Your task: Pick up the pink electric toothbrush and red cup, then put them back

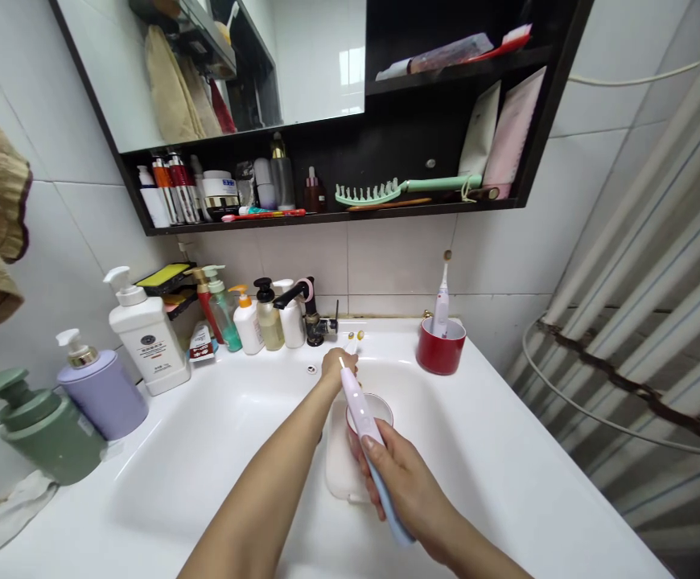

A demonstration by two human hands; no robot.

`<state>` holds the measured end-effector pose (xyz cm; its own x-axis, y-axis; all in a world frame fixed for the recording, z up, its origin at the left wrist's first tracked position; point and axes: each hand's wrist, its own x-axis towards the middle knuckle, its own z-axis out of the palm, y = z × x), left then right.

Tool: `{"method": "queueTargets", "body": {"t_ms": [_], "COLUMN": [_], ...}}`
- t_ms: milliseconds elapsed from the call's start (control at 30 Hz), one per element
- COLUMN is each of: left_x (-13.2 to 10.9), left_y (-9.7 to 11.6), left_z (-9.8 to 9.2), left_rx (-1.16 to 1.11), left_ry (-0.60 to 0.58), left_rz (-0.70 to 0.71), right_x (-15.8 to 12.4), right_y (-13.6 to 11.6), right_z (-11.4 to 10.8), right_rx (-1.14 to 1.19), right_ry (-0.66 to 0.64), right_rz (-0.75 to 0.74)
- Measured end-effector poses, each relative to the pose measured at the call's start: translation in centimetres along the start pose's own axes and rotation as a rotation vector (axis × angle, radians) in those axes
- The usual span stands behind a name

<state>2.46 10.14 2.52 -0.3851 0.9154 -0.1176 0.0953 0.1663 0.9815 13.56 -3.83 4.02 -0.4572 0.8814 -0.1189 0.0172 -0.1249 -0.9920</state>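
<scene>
My right hand (401,474) is closed round the lower part of a white and pale blue electric toothbrush handle (359,410), which points away from me over the sink. A pink-rimmed cup (380,404) sits just under the handle, against my fingers. My left hand (336,366) reaches forward to the bare tip of the handle with its fingers curled shut. What they pinch is hidden. Two small brush heads (355,338) with yellowish tops show just beyond that hand, by the sink's back ledge.
A white sink (217,434) holds a white oblong object (339,466). A black tap (305,310) and several pump bottles (145,338) line the back and left. At the back right, a red cup (440,350) holds another toothbrush. A black shelf (326,213) hangs above.
</scene>
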Motion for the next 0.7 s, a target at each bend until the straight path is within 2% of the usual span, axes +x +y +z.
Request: {"method": "queueTargets", "body": {"t_ms": [133, 267, 400, 500, 600, 700], "left_x": [2.9, 4.0, 4.3, 4.3, 3.8, 2.1], "left_y": [0.9, 1.0, 0.8, 0.6, 0.7, 1.1], "left_z": [3.0, 4.0, 3.1, 2.1, 1.1, -0.5], "left_rx": [0.266, 0.435, 0.517, 0.514, 0.454, 0.325], "left_ry": [0.083, 0.096, 0.096, 0.103, 0.088, 0.038], "left_rz": [0.063, 0.122, 0.165, 0.148, 0.094, 0.026], "right_x": [0.3, 0.6, 0.6, 0.6, 0.5, 0.5], "right_y": [0.3, 0.4, 0.5, 0.6, 0.6, 0.5], "right_z": [-0.3, -0.5, -0.6, -0.7, -0.8, -0.9], "right_rx": [0.010, 0.017, 0.039, 0.050, 0.060, 0.054], "right_ry": [0.014, 0.010, 0.000, -0.004, 0.000, 0.021], "right_rz": [0.002, 0.002, 0.011, -0.006, -0.019, -0.007]}}
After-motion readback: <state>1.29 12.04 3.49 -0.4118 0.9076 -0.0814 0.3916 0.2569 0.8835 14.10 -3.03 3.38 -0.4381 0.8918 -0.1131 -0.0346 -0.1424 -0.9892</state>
